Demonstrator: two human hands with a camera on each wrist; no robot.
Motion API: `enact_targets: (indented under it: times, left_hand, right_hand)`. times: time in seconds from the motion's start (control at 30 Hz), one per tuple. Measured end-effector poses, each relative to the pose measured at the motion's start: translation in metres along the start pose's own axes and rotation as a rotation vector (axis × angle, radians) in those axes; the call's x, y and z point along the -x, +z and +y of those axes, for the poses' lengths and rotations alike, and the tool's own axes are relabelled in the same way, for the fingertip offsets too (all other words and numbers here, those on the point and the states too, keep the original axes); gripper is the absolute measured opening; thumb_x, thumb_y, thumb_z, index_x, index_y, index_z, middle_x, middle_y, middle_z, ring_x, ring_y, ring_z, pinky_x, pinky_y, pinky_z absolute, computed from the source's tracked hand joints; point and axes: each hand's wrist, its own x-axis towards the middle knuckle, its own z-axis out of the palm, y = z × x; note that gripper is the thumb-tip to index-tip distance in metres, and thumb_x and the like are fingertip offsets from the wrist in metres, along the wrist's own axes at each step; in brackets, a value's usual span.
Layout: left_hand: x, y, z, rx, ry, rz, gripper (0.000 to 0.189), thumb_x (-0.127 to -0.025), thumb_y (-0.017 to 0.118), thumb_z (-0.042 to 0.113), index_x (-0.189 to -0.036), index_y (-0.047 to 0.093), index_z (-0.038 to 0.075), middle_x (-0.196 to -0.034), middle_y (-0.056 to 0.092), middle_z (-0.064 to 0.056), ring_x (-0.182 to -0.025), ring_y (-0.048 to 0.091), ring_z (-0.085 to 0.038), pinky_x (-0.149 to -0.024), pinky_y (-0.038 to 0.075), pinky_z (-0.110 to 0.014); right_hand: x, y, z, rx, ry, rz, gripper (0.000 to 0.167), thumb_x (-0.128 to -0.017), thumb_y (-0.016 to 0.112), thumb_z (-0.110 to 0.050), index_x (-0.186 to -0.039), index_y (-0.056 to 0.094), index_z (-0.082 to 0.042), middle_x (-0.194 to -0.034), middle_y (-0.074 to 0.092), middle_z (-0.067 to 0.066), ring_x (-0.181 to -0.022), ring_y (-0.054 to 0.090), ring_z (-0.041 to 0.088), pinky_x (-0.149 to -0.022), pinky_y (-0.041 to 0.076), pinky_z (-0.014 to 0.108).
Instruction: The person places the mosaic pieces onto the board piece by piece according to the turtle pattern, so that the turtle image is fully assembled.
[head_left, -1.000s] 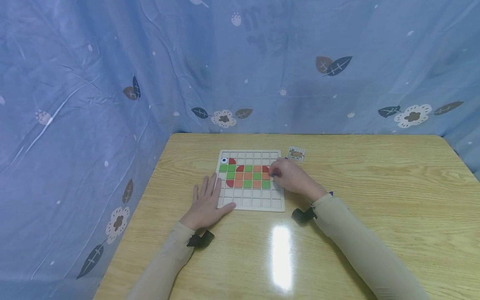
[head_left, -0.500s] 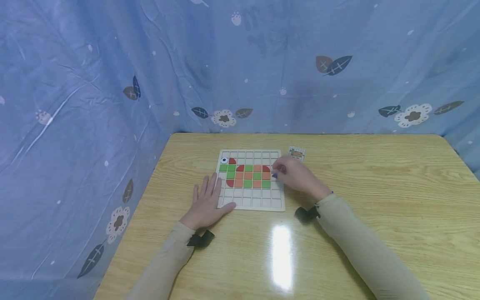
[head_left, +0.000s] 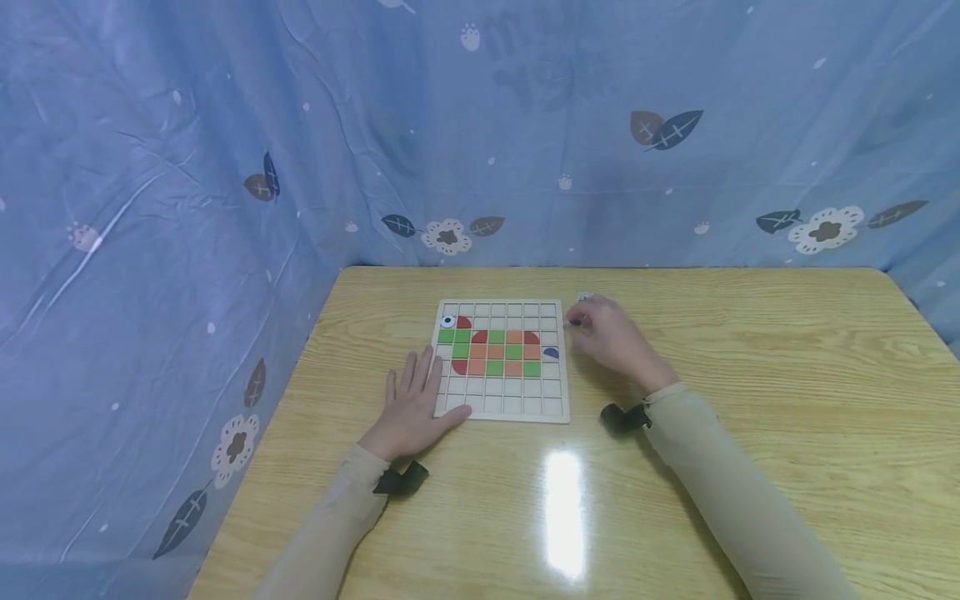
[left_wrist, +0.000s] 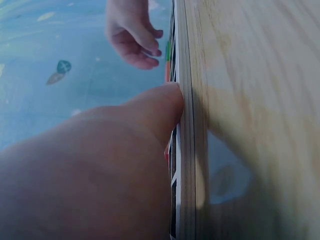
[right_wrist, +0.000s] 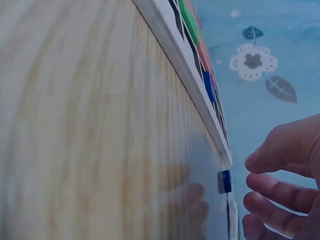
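Note:
My left hand point(head_left: 411, 415) lies spread, its fingers along the left side of the white grid board point(head_left: 510, 407) and its thumb on the front edge. In the board sit green, orange and red tiles point(head_left: 495, 352) and a round eye tile point(head_left: 448, 322). A dark blue rounded tile point(head_left: 551, 352) lies in the right-hand column. My right hand point(head_left: 611, 337) is just off the board's right side, thumb and fingers apart in the right wrist view. Near its fingertips, a second blue tile point(right_wrist: 225, 181) rests on the table by the board's corner.
A small picture card point(head_left: 583, 296) lies behind my right hand, mostly hidden by it. The wooden table point(head_left: 750, 375) extends to the right. A blue patterned curtain point(head_left: 525, 167) hangs along the back and left. Black wrist cameras point(head_left: 624, 418) sit on both wrists.
My right hand has let go of the blue tile on the board and moved up and right to the other blue tile near the card. My left hand has stayed put.

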Motion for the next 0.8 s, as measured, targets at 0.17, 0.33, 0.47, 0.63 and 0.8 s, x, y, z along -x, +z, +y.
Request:
enact_targets:
  times: [0.17,0.33,0.47,0.63,0.8]
  left_hand:
    - [0.0007,-0.0007,-0.0002,0.005,0.003,0.002,0.106,-0.098,0.044,0.075,-0.168,0.000,0.009,-0.176,-0.013,-0.008,-0.162,-0.015,-0.035,-0.124,-0.006,-0.069]
    - [0.0007,-0.0005,-0.0006,0.002,0.004,0.004,0.107,-0.098,0.044,0.076,-0.168,0.001,0.009,-0.176,-0.013,-0.008,-0.162,-0.015,-0.035,-0.124,-0.006,-0.068]
    - [0.0007,-0.0009,0.0001,0.005,0.004,0.001,0.106,-0.098,0.045,0.075,-0.168,0.001,0.008,-0.176,-0.012,-0.009,-0.162,-0.014,-0.035,-0.124,-0.006,-0.069]
    - [0.0008,-0.0007,-0.0001,0.007,0.003,0.001,0.106,-0.098,0.045,0.075,-0.168,0.001,0.008,-0.176,-0.012,-0.008,-0.162,-0.014,-0.035,-0.124,-0.006,-0.069]
    - [0.0006,-0.0003,-0.0004,0.010,0.001,0.003,0.106,-0.098,0.045,0.076,-0.168,0.001,0.009,-0.176,-0.013,-0.008,-0.162,-0.015,-0.035,-0.124,-0.006,-0.068]
  right_hand:
    - [-0.0022,0.0003,0.0038,0.032,-0.019,-0.007,0.027,-0.095,0.068,-0.003,-0.121,0.072,0.004,-0.113,0.068,0.021,-0.098,0.060,0.034,-0.089,0.053,0.050]
    - [-0.0045,0.0015,0.0071,0.070,-0.040,-0.079,0.034,-0.095,0.062,0.001,-0.128,0.069,0.001,-0.130,0.065,0.021,-0.128,0.055,0.041,-0.114,0.042,0.057]
    - [-0.0048,0.0024,0.0090,0.063,-0.041,-0.125,0.042,-0.091,0.061,0.005,-0.132,0.066,0.001,-0.141,0.061,0.022,-0.148,0.039,0.044,-0.126,0.024,0.059]
    - [-0.0032,0.0023,0.0086,0.069,-0.020,-0.134,0.040,-0.091,0.063,0.003,-0.131,0.068,0.002,-0.145,0.056,0.027,-0.150,0.035,0.047,-0.126,0.022,0.060]
    - [0.0002,0.0004,0.0073,0.094,-0.033,-0.130,0.032,-0.092,0.064,0.002,-0.123,0.071,0.001,-0.144,0.056,0.029,-0.150,0.035,0.049,-0.125,0.025,0.060]
